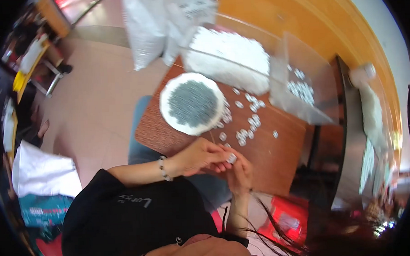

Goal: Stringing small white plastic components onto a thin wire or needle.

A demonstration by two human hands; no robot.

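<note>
My left hand, with a beaded bracelet at its wrist, meets my right hand over the near edge of the brown table. Between their fingertips is a small white plastic piece. Both hands are closed around it, and the fingers hide part of it. Just beyond my left hand stands a white scalloped bowl full of small grey pieces, too fine to name. Loose white ring-like pieces lie scattered on the table to the right of the bowl.
A clear bin heaped with white pieces stands at the table's back. Right of it, another clear bin holds fewer pieces. White sacks stand on the floor beyond. A dark shelf rises at right; a red package lies below.
</note>
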